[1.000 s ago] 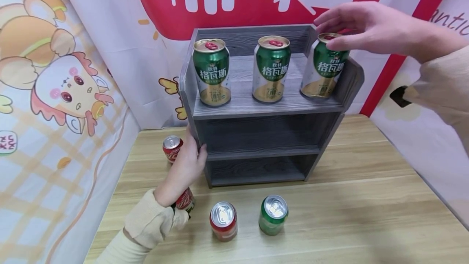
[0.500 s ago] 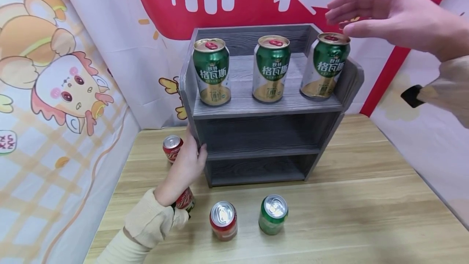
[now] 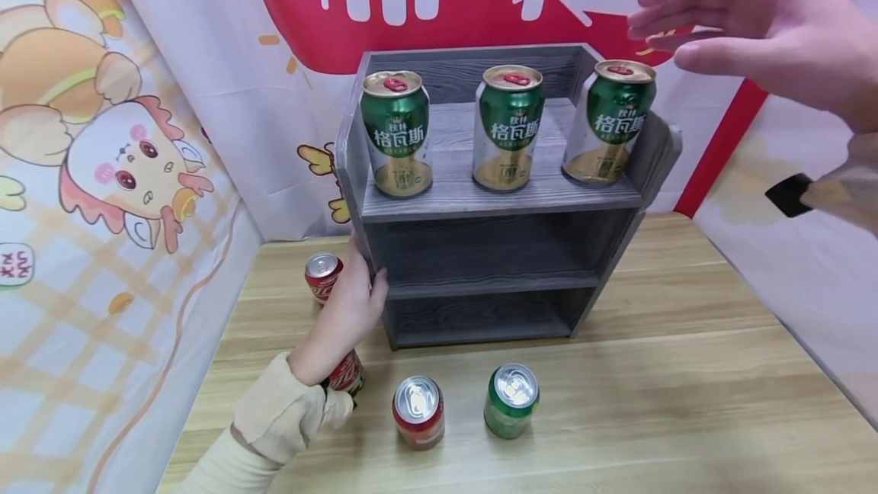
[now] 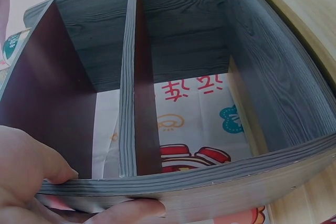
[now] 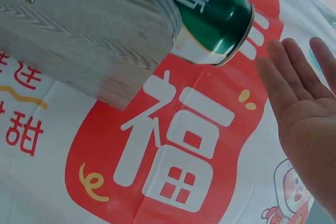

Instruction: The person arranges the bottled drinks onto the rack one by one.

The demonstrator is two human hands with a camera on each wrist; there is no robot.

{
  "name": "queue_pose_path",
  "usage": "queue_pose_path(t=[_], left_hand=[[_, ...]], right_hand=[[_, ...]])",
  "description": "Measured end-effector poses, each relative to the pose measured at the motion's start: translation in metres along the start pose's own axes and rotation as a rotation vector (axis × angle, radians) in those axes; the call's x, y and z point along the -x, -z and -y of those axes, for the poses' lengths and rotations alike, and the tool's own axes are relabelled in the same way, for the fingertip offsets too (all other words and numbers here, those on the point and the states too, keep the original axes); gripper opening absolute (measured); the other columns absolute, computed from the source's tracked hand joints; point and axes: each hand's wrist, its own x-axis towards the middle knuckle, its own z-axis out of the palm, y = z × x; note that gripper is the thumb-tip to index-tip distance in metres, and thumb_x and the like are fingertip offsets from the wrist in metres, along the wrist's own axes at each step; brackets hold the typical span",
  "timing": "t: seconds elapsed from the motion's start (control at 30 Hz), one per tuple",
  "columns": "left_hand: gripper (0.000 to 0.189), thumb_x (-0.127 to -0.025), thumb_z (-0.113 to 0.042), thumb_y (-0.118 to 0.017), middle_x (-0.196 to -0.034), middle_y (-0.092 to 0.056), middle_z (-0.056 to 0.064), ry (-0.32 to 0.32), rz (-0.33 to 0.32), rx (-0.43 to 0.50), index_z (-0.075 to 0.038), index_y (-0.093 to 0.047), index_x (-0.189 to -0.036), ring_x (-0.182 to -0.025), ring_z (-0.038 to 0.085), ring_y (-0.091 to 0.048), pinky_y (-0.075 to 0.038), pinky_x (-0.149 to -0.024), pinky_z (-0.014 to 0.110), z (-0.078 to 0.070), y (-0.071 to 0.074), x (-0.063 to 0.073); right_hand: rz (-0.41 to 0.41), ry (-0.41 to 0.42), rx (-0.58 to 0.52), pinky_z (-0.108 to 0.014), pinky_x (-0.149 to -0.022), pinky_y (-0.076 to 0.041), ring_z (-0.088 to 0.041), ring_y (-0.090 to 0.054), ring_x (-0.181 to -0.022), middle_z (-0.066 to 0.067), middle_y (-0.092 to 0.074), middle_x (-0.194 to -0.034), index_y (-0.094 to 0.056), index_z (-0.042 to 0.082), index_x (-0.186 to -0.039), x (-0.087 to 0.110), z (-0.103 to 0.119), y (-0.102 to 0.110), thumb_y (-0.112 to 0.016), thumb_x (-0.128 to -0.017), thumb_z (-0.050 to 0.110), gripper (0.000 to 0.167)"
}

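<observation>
The shelf (image 3: 494, 208) stands on the bench (image 3: 686, 387): grey wood grain, three levels. The left can (image 3: 398, 136), middle can (image 3: 510, 132) and right can (image 3: 610, 124) stand on the top level; each has a green upper label, gold base, gold lid and red tab. The right hand (image 3: 775, 29) is near the right can without contact, fingers extended, thumb apart. The left hand (image 3: 351, 288) is clamped on the shelf's left panel, partly hiding the far red can (image 3: 322, 273). The left wrist partly covers the near red can (image 3: 348, 376). Fine label print is illegible.
</observation>
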Motion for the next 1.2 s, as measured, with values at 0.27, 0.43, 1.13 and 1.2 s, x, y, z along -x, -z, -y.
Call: queue_pose_path(t=[0.27, 0.43, 1.13, 1.2], left_hand=[[0.070, -0.096, -0.001, -0.050, -0.144, -0.043, 0.032, 0.005, -0.001, -0.007, 0.004, -0.008, -0.152, -0.133, 0.041, -0.046, -0.042, -0.107, 0.054, 0.000, 0.000, -0.001], [0.071, -0.097, -0.002, -0.050, -0.145, -0.041, 0.032, 0.025, 0.002, -0.017, 0.004, -0.006, -0.153, -0.134, 0.041, -0.046, -0.042, -0.107, 0.054, 0.001, 0.000, 0.000], [0.072, -0.097, -0.002, -0.050, -0.147, -0.039, 0.032, 0.029, 0.008, -0.002, 0.000, -0.005, -0.154, -0.133, 0.041, -0.046, -0.043, -0.107, 0.054, 0.000, 0.000, 0.000], [0.072, -0.097, -0.002, -0.050, -0.147, -0.039, 0.032, 0.035, 0.013, -0.002, 0.000, -0.005, -0.153, -0.133, 0.042, -0.046, -0.042, -0.107, 0.055, 0.000, 0.000, 0.000]], right_hand=[[-0.007, 0.068, -0.040, -0.010, -0.078, -0.053, -0.018, -0.058, -0.118, -0.012, -0.053, -0.140, -0.049, 0.008, -0.142, 0.017, 0.007, -0.004, -0.067, -0.079, -0.013, 0.069], [0.016, 0.072, -0.043, -0.012, -0.081, -0.054, -0.020, -0.058, -0.120, -0.015, -0.052, -0.141, -0.047, 0.007, -0.143, 0.024, 0.017, -0.009, -0.066, -0.078, -0.015, 0.071], [0.225, 0.212, -0.243, -0.021, -0.078, -0.058, -0.031, -0.049, -0.124, -0.022, -0.046, -0.142, -0.045, -0.005, -0.141, 0.051, 0.032, -0.045, -0.069, -0.069, -0.022, 0.078], [0.260, 0.290, -0.333, -0.020, -0.082, -0.057, -0.033, -0.049, -0.125, -0.027, -0.045, -0.141, -0.043, -0.011, -0.139, 0.055, 0.025, -0.051, -0.068, -0.070, -0.023, 0.074]])
